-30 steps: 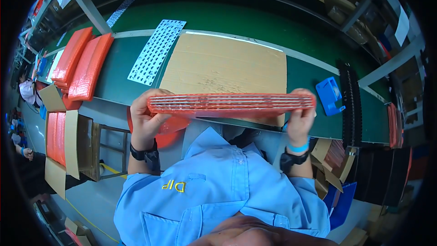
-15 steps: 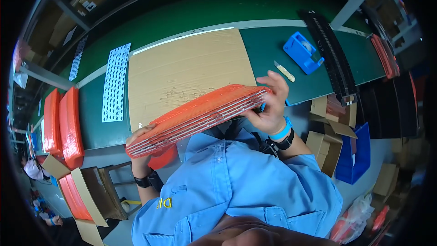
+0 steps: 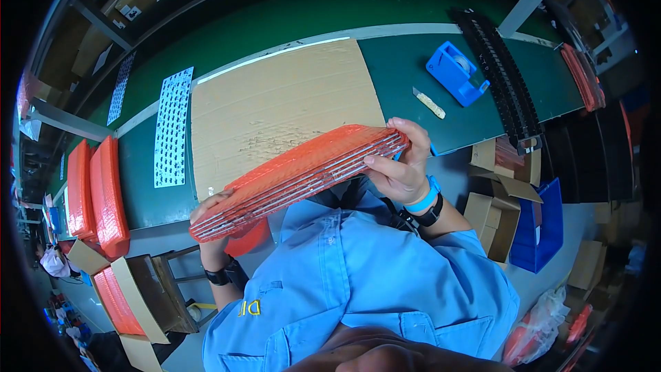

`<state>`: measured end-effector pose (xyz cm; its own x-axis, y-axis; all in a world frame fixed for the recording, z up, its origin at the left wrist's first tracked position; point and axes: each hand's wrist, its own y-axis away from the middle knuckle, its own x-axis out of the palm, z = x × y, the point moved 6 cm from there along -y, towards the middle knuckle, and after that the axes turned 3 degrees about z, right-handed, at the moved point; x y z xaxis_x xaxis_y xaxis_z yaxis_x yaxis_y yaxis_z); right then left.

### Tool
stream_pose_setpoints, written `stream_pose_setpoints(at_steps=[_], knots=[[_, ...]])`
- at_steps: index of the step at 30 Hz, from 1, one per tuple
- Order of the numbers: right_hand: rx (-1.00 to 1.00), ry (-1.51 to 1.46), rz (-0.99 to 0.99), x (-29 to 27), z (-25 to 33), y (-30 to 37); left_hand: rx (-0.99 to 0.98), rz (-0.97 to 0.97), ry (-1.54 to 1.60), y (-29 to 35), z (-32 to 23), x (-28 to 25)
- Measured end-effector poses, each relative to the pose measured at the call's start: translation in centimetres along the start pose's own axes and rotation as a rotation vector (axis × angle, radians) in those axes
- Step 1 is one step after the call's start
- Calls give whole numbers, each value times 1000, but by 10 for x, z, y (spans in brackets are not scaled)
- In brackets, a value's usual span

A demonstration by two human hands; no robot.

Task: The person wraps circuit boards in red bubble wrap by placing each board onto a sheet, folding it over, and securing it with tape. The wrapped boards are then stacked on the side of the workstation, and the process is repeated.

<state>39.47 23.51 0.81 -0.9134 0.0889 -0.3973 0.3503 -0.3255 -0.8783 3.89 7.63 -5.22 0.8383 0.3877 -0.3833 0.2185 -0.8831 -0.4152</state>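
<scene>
Green counter (image 3: 289, 27) carries a brown cardboard sheet (image 3: 282, 107). Above it, left hand (image 3: 210, 217) and right hand (image 3: 399, 165) close their fingers on opposite ends of a stacked orange bubble-wrap bundle (image 3: 299, 176), keeping it squared.

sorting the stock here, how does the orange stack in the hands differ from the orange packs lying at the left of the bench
The held orange stack is gripped at both ends by the left hand and right hand, tilted, edge toward the camera; the orange packs on the bench lie flat, untouched. Both are long and wrapped in orange.
</scene>
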Motion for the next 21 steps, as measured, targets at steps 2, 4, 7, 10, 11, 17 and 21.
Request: stream_pose_setpoints(at_steps=[2, 4, 7, 10, 11, 17, 21], knots=[[11, -9, -26, 1, 1, -2, -41, 17, -13, 0, 1, -1], [12, -23, -39, 4, 3, -4, -65, 16, -27, 0, 0, -4], [82, -182, -53, 20, 2, -4, -140, 73, 22, 4, -3, -6], [329, -448, -120, 42, -3, 5, -104, 124, -49, 3, -11, -11], [397, -467, -84, 44, 1, 2, -171, 181, -55, 6, -12, -16], [764, -609, 375, 70, 25, -49, -535, 147, 749, 47, -46, -54], [1063, -1484, 289, 92, 72, -65, -679, -95, 1272, 108, -53, -69]])
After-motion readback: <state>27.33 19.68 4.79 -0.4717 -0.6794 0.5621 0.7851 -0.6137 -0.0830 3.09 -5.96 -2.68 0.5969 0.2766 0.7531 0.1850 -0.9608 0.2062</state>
